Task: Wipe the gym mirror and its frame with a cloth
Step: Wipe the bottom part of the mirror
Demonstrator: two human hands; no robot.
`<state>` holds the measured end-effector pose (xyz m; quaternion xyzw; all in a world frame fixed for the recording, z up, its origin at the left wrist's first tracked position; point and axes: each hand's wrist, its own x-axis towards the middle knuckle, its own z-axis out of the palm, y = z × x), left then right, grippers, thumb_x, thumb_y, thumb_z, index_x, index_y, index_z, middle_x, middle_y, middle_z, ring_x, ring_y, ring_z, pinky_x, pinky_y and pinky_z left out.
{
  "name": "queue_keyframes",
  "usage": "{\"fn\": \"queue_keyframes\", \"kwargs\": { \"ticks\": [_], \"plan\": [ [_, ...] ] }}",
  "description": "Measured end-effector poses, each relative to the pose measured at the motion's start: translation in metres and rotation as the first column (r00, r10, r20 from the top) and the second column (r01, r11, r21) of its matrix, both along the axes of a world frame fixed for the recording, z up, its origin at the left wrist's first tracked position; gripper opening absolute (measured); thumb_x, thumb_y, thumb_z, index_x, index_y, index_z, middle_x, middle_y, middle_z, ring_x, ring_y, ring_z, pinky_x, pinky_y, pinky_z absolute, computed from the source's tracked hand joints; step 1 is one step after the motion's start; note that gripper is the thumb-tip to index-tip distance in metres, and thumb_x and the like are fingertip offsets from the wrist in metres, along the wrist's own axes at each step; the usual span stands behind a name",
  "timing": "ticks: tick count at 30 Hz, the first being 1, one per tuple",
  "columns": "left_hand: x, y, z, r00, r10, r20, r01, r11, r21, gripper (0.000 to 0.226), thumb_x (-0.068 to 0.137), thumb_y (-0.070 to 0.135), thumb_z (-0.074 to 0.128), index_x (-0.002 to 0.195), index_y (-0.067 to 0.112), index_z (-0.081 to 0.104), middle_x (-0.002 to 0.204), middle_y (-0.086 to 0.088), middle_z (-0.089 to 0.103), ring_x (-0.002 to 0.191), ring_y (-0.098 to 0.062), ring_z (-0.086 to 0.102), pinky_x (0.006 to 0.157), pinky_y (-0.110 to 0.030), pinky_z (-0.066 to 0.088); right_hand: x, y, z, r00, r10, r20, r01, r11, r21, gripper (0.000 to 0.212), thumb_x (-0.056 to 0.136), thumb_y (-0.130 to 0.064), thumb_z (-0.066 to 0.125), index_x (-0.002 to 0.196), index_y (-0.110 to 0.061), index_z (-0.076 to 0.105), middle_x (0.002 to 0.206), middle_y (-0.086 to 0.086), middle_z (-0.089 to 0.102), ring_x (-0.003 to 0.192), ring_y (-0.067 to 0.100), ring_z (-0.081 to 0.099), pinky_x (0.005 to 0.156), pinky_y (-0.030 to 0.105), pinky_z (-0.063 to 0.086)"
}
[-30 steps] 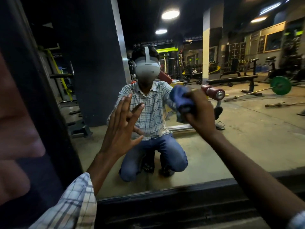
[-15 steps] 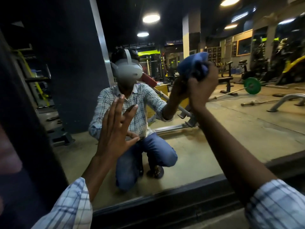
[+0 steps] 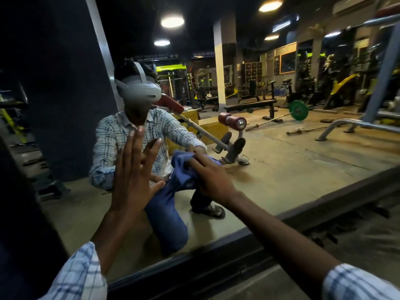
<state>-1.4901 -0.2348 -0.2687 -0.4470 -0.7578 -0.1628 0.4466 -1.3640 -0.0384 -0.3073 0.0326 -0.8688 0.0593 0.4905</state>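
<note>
Head view. We see signs reflected high in the mirror (image 3: 281, 161), above the headset (image 3: 140, 92), but the lettering is too small and blurred to read. No brand mark can be made out on the headset or on the green weight plate (image 3: 298, 110) reflected at right.

The lower rail of the dark frame (image 3: 216, 256) runs on a diagonal from the lower left up to the right edge of the picture. Both hands work above it. A dark upright edge closes the left side. To the right of the hands a broad stretch of glass lies open, reflecting the gym floor, a bench and a pale pillar (image 3: 220, 68).

The left hand (image 3: 132, 178) is raised with its palm toward the glass, fingers (image 3: 135, 146) straight and lightly spread, holding nothing. We cannot tell whether it touches the glass or sits just off it.

The right hand (image 3: 213, 180) grips the blue cloth (image 3: 184, 169). Its fingers (image 3: 194, 163) curl over the bunched top of the cloth and hold it to the glass, while loose folds hang below and to the left of the knuckles.

The cloth sits in the lower middle of the mirror, just right of the left hand and well above the lower rail. Checked sleeves – left (image 3: 80, 276), right (image 3: 357, 282) – show at the bottom corners.
</note>
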Motion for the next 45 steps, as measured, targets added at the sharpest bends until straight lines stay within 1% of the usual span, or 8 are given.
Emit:
{"fn": "queue_keyframes", "kwargs": {
  "ticks": [7, 12, 18, 23, 28, 33, 39, 45],
  "plan": [
    [0.008, 0.009, 0.0, 0.999, 0.031, 0.012, -0.032, 0.999, 0.018, 0.124, 0.059, 0.035, 0.099, 0.162, 0.019, 0.032, 0.173, -0.016, -0.002, 0.16, -0.037, 0.0, 0.125, -0.059, 0.017, 0.013, 0.026, -0.025, 0.891, -0.244, -0.383, -0.048, 0.789, -0.612, 0.044, 0.078, 0.008, 0.066, 0.12, -0.005, 0.056, 0.112, 0.006, 0.055, 0.095, -0.002, 0.051, 0.084, 0.011, 0.043],
    [0.017, 0.018, 0.001, 0.996, 0.069, 0.052, -0.071, 0.997, 0.03, 0.13, 0.057, 0.026, 0.1, 0.163, 0.024, 0.024, 0.172, -0.017, -0.008, 0.159, -0.038, -0.006, 0.125, -0.058, 0.012, 0.019, 0.04, -0.026, 1.0, 0.026, -0.002, -0.026, 0.998, -0.057, 0.053, 0.079, -0.012, 0.071, 0.13, -0.011, 0.056, 0.133, 0.009, 0.051, 0.109, 0.021, 0.056, 0.088, 0.033, 0.052],
    [0.032, 0.037, 0.0, 0.995, 0.084, 0.05, -0.089, 0.99, 0.109, 0.115, 0.063, 0.015, 0.092, 0.161, 0.019, 0.03, 0.17, -0.024, -0.002, 0.158, -0.044, 0.001, 0.119, -0.069, 0.025, 0.036, 0.074, -0.019, 0.818, -0.37, -0.441, -0.116, 0.644, -0.756, 0.039, 0.081, 0.007, 0.066, 0.117, -0.004, 0.057, 0.113, 0.007, 0.057, 0.098, 0.004, 0.054, 0.088, 0.027, 0.048],
    [0.054, 0.063, 0.003, 0.994, 0.078, 0.072, -0.082, 0.995, 0.057, 0.122, 0.061, 0.031, 0.096, 0.163, 0.027, 0.028, 0.172, -0.017, -0.01, 0.159, -0.037, -0.006, 0.12, -0.065, 0.024, 0.029, 0.083, 0.032, 0.979, 0.011, -0.203, -0.055, 0.976, -0.211, 0.049, 0.079, -0.001, 0.067, 0.125, -0.013, 0.056, 0.127, 0.006, 0.053, 0.099, 0.02, 0.059, 0.083, 0.038, 0.054],
    [0.068, 0.092, 0.013, 0.992, 0.078, 0.096, -0.084, 0.994, 0.067, 0.121, 0.063, 0.036, 0.094, 0.163, 0.027, 0.027, 0.171, -0.016, -0.015, 0.159, -0.035, -0.009, 0.124, -0.061, 0.017, 0.039, 0.098, 0.107, 0.738, -0.36, -0.571, -0.273, 0.615, -0.74, 0.039, 0.083, 0.008, 0.067, 0.12, -0.002, 0.06, 0.117, 0.0, 0.054, 0.099, -0.001, 0.048, 0.087, 0.012, 0.049],
    [0.072, 0.101, 0.013, 0.99, 0.104, 0.097, -0.108, 0.993, 0.045, 0.128, 0.059, 0.039, 0.095, 0.164, 0.027, 0.022, 0.171, -0.014, -0.016, 0.159, -0.034, -0.01, 0.125, -0.059, 0.016, 0.025, 0.097, 0.113, 0.969, 0.037, -0.244, -0.033, 0.999, 0.019, 0.037, 0.084, -0.005, 0.071, 0.119, -0.007, 0.061, 0.118, 0.011, 0.056, 0.093, 0.024, 0.061, 0.072, 0.04, 0.058],
    [0.078, 0.112, 0.006, 0.991, 0.106, 0.084, -0.11, 0.993, 0.045, 0.126, 0.062, 0.043, 0.094, 0.164, 0.028, 0.022, 0.171, -0.017, -0.014, 0.159, -0.034, -0.011, 0.126, -0.06, 0.011, 0.055, 0.146, 0.096, 0.75, -0.311, -0.584, -0.199, 0.735, -0.648, 0.038, 0.081, 0.007, 0.065, 0.117, -0.002, 0.058, 0.115, 0.002, 0.056, 0.092, -0.006, 0.05, 0.09, 0.023, 0.052],
    [0.084, 0.128, -0.004, 0.989, 0.117, 0.092, -0.121, 0.992, 0.036, 0.129, 0.062, 0.049, 0.094, 0.165, 0.029, 0.019, 0.171, -0.02, -0.015, 0.159, -0.036, -0.013, 0.126, -0.062, 0.008, 0.072, 0.168, 0.027, 0.982, 0.022, -0.19, -0.053, 0.986, -0.16, 0.046, 0.08, -0.005, 0.068, 0.124, -0.011, 0.059, 0.128, 0.008, 0.056, 0.107, 0.023, 0.06, 0.083, 0.043, 0.054]
  ]
}}
